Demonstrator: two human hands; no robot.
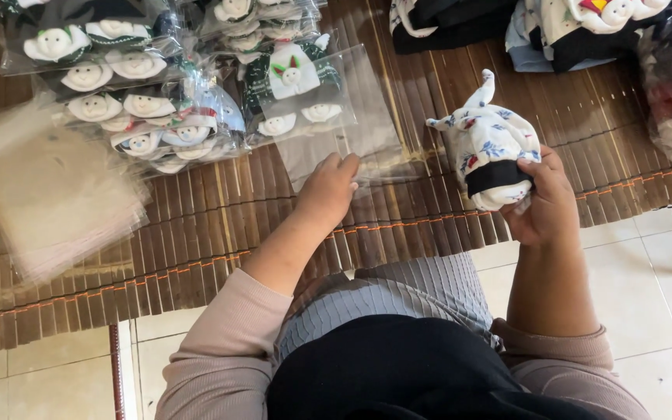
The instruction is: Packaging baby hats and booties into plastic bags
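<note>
- Right hand: closed around the lower end of a cloth bundle; fingers wrap the back of it, thumb at its side.
- Cloth bundle: white fabric with a blue and red floral print and a black band across it; two pointed ends stick up and to the left, above the hand. It is held clear of the mat.
- Left hand: palm down, fingers bent, fingertips pressing on the near edge of a clear bag. Whether the fingers pinch the bag or only rest on it cannot be told.
- Clear bag: lies flat on the mat, just ahead of the left hand and left of the bundle, apart from it.
- Mat: brown slatted bamboo with orange stitching, under both hands; its near edge meets a white tile floor.
- Beyond the left hand: a packed bag with a green and white item and white round-faced pieces, touching the clear bag's far edge.
- Further left of the left hand: a heap of packed bags holding similar white face pieces.
- Far left: a blurred stack of clear sheets on the mat.
- Beyond the right hand: piles of dark and printed cloth at the mat's far edge.
- Nearest the camera: pink sleeves and a grey ribbed garment.
</note>
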